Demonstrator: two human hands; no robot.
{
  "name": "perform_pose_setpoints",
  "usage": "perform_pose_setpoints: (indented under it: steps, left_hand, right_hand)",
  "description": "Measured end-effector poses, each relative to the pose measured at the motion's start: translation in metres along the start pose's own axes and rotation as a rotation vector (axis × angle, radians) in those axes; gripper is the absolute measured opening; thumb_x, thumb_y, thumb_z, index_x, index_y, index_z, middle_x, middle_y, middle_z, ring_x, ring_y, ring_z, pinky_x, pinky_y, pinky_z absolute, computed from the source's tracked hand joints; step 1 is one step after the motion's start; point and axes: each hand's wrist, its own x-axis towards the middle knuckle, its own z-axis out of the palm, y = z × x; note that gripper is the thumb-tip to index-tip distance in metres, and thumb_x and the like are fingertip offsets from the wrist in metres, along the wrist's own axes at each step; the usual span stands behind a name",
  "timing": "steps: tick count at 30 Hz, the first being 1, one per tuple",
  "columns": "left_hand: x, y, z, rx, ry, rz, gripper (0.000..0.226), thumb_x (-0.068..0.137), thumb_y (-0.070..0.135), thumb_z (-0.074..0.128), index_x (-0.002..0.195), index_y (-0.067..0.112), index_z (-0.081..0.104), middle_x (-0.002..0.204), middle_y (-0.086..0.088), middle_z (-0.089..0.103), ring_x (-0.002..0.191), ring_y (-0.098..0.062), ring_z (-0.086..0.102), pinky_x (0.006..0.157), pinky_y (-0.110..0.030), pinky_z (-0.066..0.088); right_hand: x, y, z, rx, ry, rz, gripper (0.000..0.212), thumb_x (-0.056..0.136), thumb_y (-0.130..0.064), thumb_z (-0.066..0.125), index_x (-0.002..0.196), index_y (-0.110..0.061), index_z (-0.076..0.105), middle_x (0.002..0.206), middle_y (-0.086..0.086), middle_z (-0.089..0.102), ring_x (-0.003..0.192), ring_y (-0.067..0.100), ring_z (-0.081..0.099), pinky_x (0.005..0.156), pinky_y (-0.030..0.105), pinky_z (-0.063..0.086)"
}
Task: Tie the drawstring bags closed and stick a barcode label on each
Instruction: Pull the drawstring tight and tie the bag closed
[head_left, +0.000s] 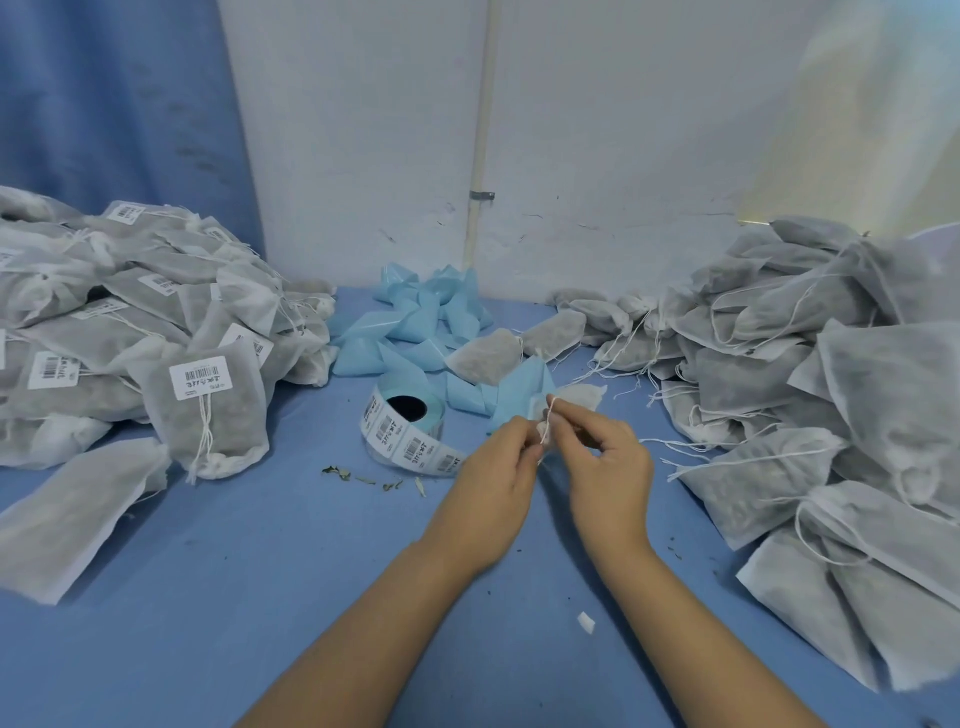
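Observation:
Over the middle of the blue table, my left hand (501, 470) and my right hand (602, 457) meet at the gathered neck of a small white drawstring bag (582, 397). Both hands pinch its thin white drawstring (548, 421), which runs up between my fingertips. The bag's body pokes out behind my right hand, and most of it is hidden. A roll of barcode labels (410, 421) lies just left of my hands, its printed strip trailing toward my left hand.
A pile of labelled, tied bags (156, 332) fills the left side. Unlabelled bags with loose strings (810, 374) are heaped on the right. Crumpled blue label backing (415, 322) lies at the back centre by the white wall. Dried leaf bits (363, 480) litter the blue tablecloth (260, 571).

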Motion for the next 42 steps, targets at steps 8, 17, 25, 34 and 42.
perform_pose_setpoints:
  steps: [8, 17, 25, 34, 42]
  left_hand:
    - [0.005, 0.001, -0.003, -0.294, 0.168, -0.216, 0.015, 0.102, 0.021, 0.038, 0.088, 0.024, 0.043, 0.073, 0.004, 0.061, 0.064, -0.019, 0.059, 0.054, -0.031, 0.044]
    - [0.004, 0.012, -0.002, -0.245, 0.23, -0.165, 0.016, 0.101, 0.023, 0.043, 0.084, 0.026, 0.042, 0.062, 0.005, 0.061, 0.044, -0.016, 0.054, 0.045, -0.022, 0.044]
    - [0.004, 0.014, -0.002, -0.258, 0.218, -0.12, 0.013, 0.1, 0.018, 0.044, 0.089, 0.026, 0.046, 0.099, 0.003, 0.068, 0.09, -0.008, 0.065, 0.083, -0.03, 0.05]
    - [0.008, 0.009, -0.01, -0.17, 0.216, -0.104, 0.009, 0.1, 0.019, 0.044, 0.093, 0.022, 0.048, 0.1, 0.001, 0.067, 0.09, -0.011, 0.06, 0.084, -0.035, 0.046]
    - [0.008, 0.005, -0.01, -0.092, 0.171, -0.061, 0.012, 0.1, 0.017, 0.044, 0.092, 0.021, 0.053, 0.086, 0.01, 0.065, 0.082, -0.004, 0.059, 0.077, -0.025, 0.045]
  right_hand:
    - [0.003, -0.003, -0.003, 0.228, -0.127, 0.128, 0.018, 0.081, -0.008, 0.072, 0.08, -0.025, 0.076, 0.082, -0.013, 0.075, 0.083, 0.001, 0.069, 0.074, 0.011, 0.048]
    - [-0.001, -0.006, -0.002, -0.219, -0.172, -0.263, 0.009, 0.079, -0.009, 0.075, 0.077, -0.017, 0.074, 0.081, -0.013, 0.066, 0.091, 0.012, 0.054, 0.081, 0.006, 0.033]
    - [-0.001, -0.012, 0.003, 0.195, -0.19, 0.114, 0.022, 0.08, 0.003, 0.07, 0.069, -0.016, 0.064, 0.094, -0.001, 0.048, 0.062, -0.007, 0.054, 0.065, 0.007, 0.043]
    - [0.001, -0.016, 0.002, 0.349, -0.249, 0.302, 0.023, 0.081, -0.006, 0.07, 0.062, -0.02, 0.071, 0.08, -0.002, 0.064, 0.071, 0.003, 0.058, 0.065, 0.009, 0.043]
    - [0.004, -0.023, 0.0, 0.821, -0.345, 0.614, 0.009, 0.07, -0.018, 0.062, 0.064, -0.016, 0.069, 0.071, -0.003, 0.067, 0.062, 0.006, 0.057, 0.054, 0.017, 0.04]
